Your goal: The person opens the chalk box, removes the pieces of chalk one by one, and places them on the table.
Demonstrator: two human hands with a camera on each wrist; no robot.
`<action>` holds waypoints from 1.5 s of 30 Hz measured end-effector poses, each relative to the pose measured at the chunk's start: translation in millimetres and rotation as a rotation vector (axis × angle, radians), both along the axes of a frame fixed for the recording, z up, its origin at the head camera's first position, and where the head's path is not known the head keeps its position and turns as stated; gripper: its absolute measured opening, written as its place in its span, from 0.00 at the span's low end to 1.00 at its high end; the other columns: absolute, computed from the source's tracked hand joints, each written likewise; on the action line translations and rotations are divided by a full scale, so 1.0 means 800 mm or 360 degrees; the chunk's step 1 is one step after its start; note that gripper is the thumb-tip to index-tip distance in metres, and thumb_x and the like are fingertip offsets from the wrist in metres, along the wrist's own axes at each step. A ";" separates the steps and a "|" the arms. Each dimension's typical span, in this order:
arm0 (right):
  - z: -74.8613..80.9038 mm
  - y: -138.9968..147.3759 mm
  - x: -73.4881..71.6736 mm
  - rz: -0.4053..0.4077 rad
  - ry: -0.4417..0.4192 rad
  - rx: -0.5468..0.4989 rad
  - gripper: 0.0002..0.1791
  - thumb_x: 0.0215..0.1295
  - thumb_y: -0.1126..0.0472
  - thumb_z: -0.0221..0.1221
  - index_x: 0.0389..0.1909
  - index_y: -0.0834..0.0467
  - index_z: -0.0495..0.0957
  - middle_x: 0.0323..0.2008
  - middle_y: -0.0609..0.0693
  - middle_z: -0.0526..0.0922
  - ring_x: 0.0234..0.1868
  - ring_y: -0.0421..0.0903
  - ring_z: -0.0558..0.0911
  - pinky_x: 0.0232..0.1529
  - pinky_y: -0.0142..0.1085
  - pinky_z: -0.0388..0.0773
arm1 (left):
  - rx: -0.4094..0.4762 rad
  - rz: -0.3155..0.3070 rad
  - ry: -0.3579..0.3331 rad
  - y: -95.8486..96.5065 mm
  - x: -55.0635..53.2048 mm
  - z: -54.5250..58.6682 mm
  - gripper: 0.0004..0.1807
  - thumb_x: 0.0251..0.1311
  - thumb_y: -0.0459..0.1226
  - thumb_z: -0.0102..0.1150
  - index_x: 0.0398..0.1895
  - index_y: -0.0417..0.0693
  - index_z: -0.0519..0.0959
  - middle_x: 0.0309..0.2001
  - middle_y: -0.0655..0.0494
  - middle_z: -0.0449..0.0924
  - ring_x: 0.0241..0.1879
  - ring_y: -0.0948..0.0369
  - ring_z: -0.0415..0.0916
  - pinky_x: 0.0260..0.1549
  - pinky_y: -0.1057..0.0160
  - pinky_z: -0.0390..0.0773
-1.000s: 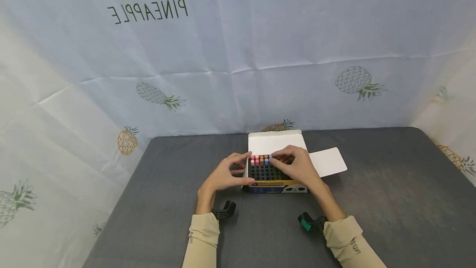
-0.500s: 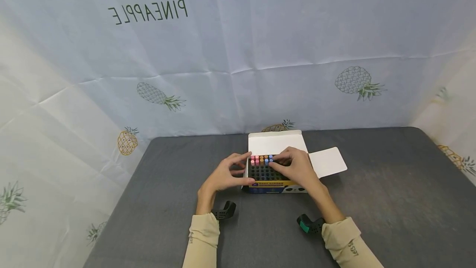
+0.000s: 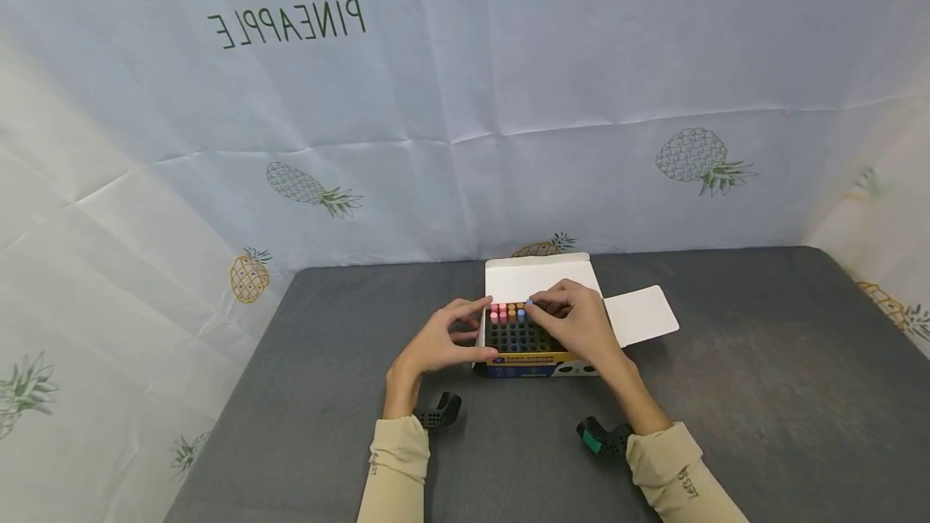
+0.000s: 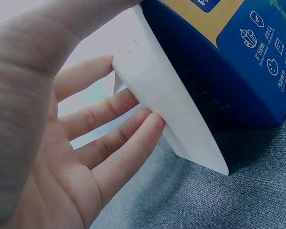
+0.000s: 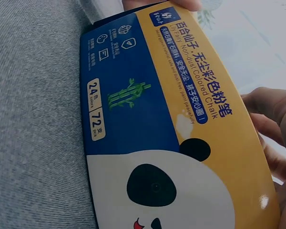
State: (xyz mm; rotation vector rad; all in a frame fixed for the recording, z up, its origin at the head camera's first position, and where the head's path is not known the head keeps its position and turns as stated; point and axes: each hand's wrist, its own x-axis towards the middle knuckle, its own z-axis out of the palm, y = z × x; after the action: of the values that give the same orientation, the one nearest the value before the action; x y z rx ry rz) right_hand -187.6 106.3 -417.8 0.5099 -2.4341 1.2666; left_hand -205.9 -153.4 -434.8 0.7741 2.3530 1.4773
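Observation:
On the grey table a chalk box point(image 3: 541, 359) lies with its lid raised, and its label reads colored chalk in the right wrist view. Pink chalks point(image 3: 498, 312), orange chalks point(image 3: 512, 311) and a blue chalk point(image 3: 521, 315) stand in the two back rows of its black holder point(image 3: 508, 337). My right hand point(image 3: 574, 321) is over the holder, thumb and index pinching another blue chalk point(image 3: 529, 303) by its top. My left hand point(image 3: 439, 337) holds the box's left end, thumb at the front corner, index at the back. Its other fingers touch a white end flap point(image 4: 167, 100).
The white lid point(image 3: 538, 277) leans up behind the holder, and a white side flap point(image 3: 641, 315) sticks out to the right. Front rows of the holder show dark holes. A pineapple-print curtain point(image 3: 450, 184) hangs along the table's back edge.
My right hand, lower by the front blue chalk half a second ago, has risen slightly, with the blue chalk's top now between its fingertips. The left hand and box keep their places.

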 end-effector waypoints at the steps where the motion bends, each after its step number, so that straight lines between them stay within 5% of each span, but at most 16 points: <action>1: 0.000 0.000 -0.001 -0.0004 0.0008 -0.0009 0.07 0.59 0.65 0.73 0.38 0.61 0.91 0.30 0.52 0.83 0.27 0.42 0.82 0.29 0.29 0.83 | 0.0002 -0.0002 -0.0001 0.000 0.000 0.000 0.44 0.58 0.43 0.75 0.78 0.54 0.65 0.61 0.45 0.72 0.58 0.52 0.73 0.63 0.53 0.83; 17: 0.000 0.000 -0.003 -0.0009 -0.0005 0.0078 0.08 0.58 0.61 0.74 0.37 0.60 0.91 0.30 0.53 0.84 0.26 0.41 0.80 0.28 0.29 0.80 | -0.0003 -0.0007 0.0003 0.000 0.001 -0.004 0.44 0.59 0.42 0.75 0.78 0.54 0.65 0.60 0.46 0.72 0.57 0.52 0.73 0.63 0.53 0.83; 36: 0.024 0.014 0.012 -0.0058 -0.0096 -0.0231 0.08 0.62 0.62 0.72 0.40 0.61 0.91 0.33 0.55 0.85 0.30 0.37 0.82 0.33 0.28 0.85 | -0.0009 -0.0008 0.0004 0.003 0.001 -0.003 0.44 0.58 0.42 0.75 0.78 0.54 0.65 0.62 0.46 0.72 0.58 0.51 0.73 0.63 0.54 0.84; 45: 0.035 0.024 0.028 0.0033 -0.0142 -0.0205 0.07 0.62 0.62 0.72 0.39 0.59 0.91 0.33 0.52 0.84 0.30 0.35 0.80 0.32 0.29 0.85 | 0.0003 0.0009 -0.0017 0.001 0.001 0.000 0.44 0.58 0.39 0.75 0.78 0.54 0.65 0.62 0.46 0.72 0.59 0.51 0.72 0.65 0.51 0.82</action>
State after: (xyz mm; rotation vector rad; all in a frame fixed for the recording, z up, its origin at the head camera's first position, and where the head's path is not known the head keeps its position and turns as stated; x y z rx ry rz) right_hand -165.1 125.8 -390.2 0.4535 -2.4039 1.4733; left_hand -204.8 -152.7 -435.2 0.7588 2.3482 1.4820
